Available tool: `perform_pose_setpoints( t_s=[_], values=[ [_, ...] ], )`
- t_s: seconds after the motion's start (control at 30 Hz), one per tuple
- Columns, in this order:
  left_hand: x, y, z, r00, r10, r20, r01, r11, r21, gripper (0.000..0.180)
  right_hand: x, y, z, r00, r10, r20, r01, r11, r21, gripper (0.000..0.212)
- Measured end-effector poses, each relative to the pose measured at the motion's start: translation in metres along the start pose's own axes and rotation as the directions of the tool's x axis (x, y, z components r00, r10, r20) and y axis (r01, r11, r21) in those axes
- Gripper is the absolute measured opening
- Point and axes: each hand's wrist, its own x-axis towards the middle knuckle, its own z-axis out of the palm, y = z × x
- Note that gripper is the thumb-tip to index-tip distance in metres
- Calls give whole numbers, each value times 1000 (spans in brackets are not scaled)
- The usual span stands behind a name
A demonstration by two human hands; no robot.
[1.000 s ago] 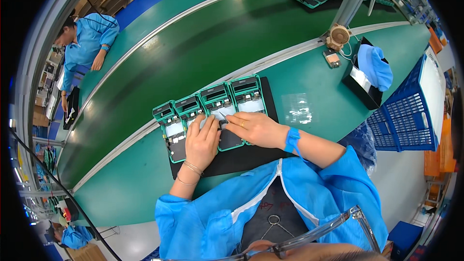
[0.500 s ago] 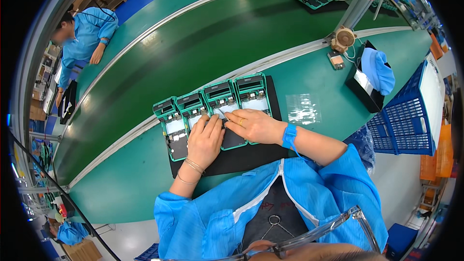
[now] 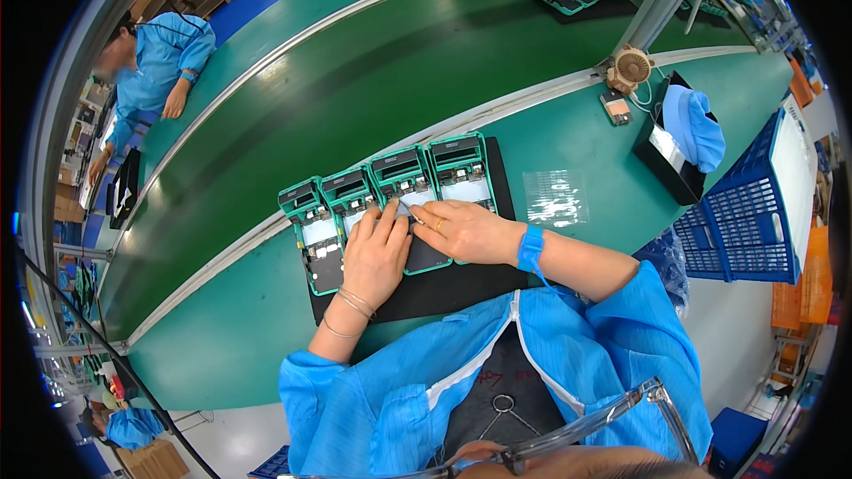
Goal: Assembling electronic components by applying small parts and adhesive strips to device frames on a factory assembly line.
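Several green-framed electronic housings stand side by side on a black mat (image 3: 426,302), with circuit parts and pale panels inside. My left hand (image 3: 376,257) lies over the second housing (image 3: 350,184) and the third housing (image 3: 399,164), its fingers stretched out and fingertips resting at the third one's middle. Over that same housing, my right hand (image 3: 466,231) is closed in a pinch on a thin pointed grey tool (image 3: 407,209), mostly hidden by the fingers. Its tip is close to my left fingertips. The leftmost housing (image 3: 321,229) and the rightmost housing (image 3: 461,176) are untouched.
Right of the mat lies a clear plastic sheet (image 3: 556,197). Farther right are a small beige fan (image 3: 629,69), a black tray (image 3: 666,160) with a blue cloth (image 3: 694,129), and a blue crate (image 3: 741,222). A co-worker (image 3: 164,62) sits across the dark green belt (image 3: 355,80).
Both hands stay almost in place over the third housing, with only slight finger movement. At the far left, the co-worker's arm has shifted a little.
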Motion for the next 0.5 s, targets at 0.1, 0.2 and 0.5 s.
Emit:
perform_pose_setpoints(
  t_s=[0.1, 0.2, 0.5],
  values=[
    [5, 4, 1, 999, 17, 48, -17, 1000, -2, 28, -4, -1, -23, 999, 54, 4, -54, 998, -14, 27],
    [1, 3, -3, 998, -2, 63, 1, 1000, 25, 30, -27, 7, -59, 986, 161, -34, -161, 987, -7, 29],
    [42, 55, -8, 982, 189, -12, -188, 965, -184, 32, -164, -36, -131, 804, 595, -10, -589, 799, 119, 26]
  ],
)
